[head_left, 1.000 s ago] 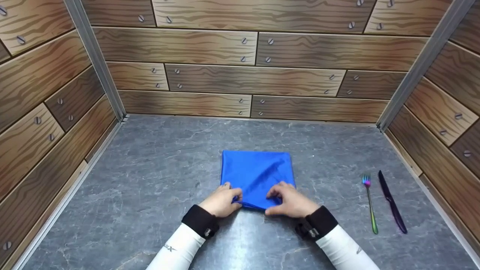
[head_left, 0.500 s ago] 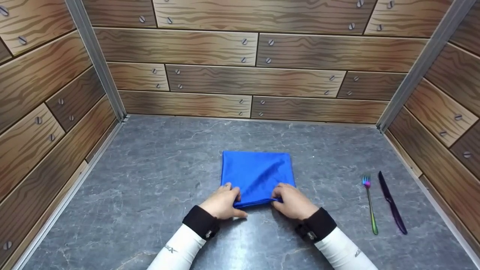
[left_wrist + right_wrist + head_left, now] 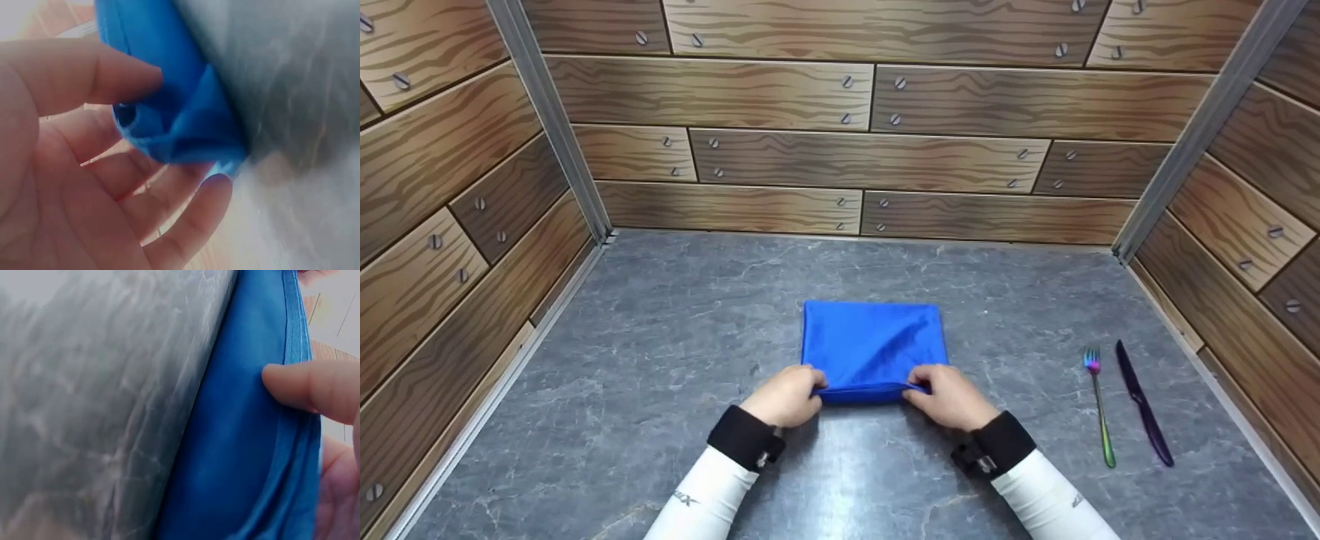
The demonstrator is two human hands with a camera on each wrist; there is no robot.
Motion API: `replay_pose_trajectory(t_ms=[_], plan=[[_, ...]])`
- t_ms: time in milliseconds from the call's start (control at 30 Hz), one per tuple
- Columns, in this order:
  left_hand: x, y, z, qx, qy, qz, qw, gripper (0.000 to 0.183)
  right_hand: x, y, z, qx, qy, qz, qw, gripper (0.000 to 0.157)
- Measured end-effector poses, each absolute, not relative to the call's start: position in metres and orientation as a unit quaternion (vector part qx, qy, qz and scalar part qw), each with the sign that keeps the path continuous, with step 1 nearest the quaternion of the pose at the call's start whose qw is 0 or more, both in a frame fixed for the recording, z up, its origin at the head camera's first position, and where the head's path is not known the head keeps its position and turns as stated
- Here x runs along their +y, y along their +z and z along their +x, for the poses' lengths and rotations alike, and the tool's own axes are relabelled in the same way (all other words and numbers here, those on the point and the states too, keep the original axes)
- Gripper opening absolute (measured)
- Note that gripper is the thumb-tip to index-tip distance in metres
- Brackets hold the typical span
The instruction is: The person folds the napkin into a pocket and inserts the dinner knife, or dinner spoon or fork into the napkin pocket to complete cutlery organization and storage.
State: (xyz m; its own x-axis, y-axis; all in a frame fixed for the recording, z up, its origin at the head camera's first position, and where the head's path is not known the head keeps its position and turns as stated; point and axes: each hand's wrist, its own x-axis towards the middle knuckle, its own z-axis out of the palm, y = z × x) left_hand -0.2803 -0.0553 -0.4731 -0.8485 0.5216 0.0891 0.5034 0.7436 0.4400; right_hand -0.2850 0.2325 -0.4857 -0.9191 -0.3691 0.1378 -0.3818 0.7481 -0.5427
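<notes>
A blue cloth (image 3: 870, 337), folded into a rough rectangle, lies on the grey marbled table between both hands. My left hand (image 3: 784, 395) pinches its near left corner between thumb and fingers; in the left wrist view the cloth (image 3: 169, 112) bunches into a small loop there. At the near right corner my right hand (image 3: 951, 395) pinches the layered edge. The right wrist view has the thumb pressed on the hemmed border of the cloth (image 3: 242, 399), with the fingers behind it. The near edge is lifted slightly, showing a front fold.
To the right lie a rainbow-coloured fork (image 3: 1099, 409) and a dark purple knife (image 3: 1144, 405), roughly parallel. Wood-patterned walls (image 3: 862, 157) enclose the grey table (image 3: 682, 315) at the back and on both sides.
Both hands have taken hold of the near corners. The cloth's near edge has been raised and drawn slightly away from me. The left hand moved a little left; the fork and knife stayed put.
</notes>
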Motion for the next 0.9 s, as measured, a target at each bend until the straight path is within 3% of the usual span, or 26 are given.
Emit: replay_pose_trajectory(t_ms=[133, 467, 900], plan=[[-0.065, -0.470, -0.285, 0.922, 0.266, 0.277, 0.047, 0.016, 0.235, -0.487, -0.288, -0.929, 0.323, 0.180, -0.012, 0.015], [-0.079, -0.467, -0.292, 0.905, 0.299, 0.284, 0.107, 0.048, 0.238, -0.488, -0.293, -0.927, 0.341, 0.153, -0.025, 0.017], [-0.086, -0.475, -0.300, 0.903, 0.331, 0.269, 0.049, 0.027, 0.240, -0.486, -0.291, -0.921, 0.351, 0.167, -0.020, 0.018]])
